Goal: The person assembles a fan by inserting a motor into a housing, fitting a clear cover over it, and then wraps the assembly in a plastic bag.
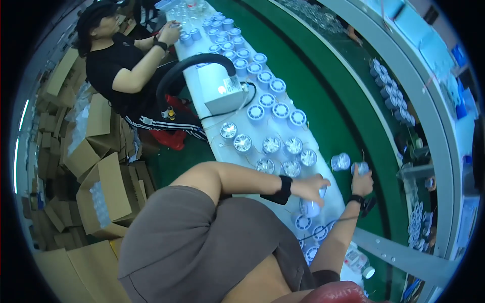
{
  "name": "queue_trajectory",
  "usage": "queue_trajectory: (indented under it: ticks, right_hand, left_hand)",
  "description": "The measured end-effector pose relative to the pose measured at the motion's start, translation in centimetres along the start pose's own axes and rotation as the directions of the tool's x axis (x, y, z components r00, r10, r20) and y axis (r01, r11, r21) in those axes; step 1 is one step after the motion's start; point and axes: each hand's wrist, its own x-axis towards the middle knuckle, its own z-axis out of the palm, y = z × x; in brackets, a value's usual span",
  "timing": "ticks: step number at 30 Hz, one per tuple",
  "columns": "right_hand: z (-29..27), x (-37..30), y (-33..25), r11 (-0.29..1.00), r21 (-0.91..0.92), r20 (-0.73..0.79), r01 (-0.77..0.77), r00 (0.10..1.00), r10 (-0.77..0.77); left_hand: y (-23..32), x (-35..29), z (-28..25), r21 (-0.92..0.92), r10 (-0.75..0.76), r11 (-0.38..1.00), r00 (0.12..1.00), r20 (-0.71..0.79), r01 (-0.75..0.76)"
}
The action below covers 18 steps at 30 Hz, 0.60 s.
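My left hand (307,189) is closed around a white cylinder (310,207) above the edge of the white bench (331,202). Over the green belt, my right hand (362,183) grips another small cylinder (359,167) with a shiny clear top; fingers hide part of it. Beside it, a similar cylinder (340,162) lies on the belt. To the left of my hands, several cylinders with clear faceted tops (272,145) stand on the bench, thin wires among them. Below my left hand are more cylinders with white ringed ends (303,222).
Rows of ringed cylinders (264,78) run up the bench past a white box machine (218,88) with a black hose. A co-worker (124,65) sits at the far left. Open cardboard boxes (108,194) fill the left side. A clear bottle (357,261) and metal frame (404,255) are near right.
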Motion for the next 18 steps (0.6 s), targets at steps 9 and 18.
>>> queue_trajectory:
  ticks: [9, 18]
  right_hand:
    - [-4.3, 0.2, -1.7, 0.727, 0.683, -0.249, 0.072, 0.958, 0.139]
    - [-12.0, -6.7, -3.0, 0.385, 0.907, -0.249, 0.168, 0.954, 0.169]
  left_hand:
    - [5.6, 4.1, -10.7, -0.886, -0.222, 0.39, 0.96, 0.173, 0.25]
    - [-5.1, 16.4, -13.7, -0.78, -0.434, 0.613, 0.88, -0.195, 0.129]
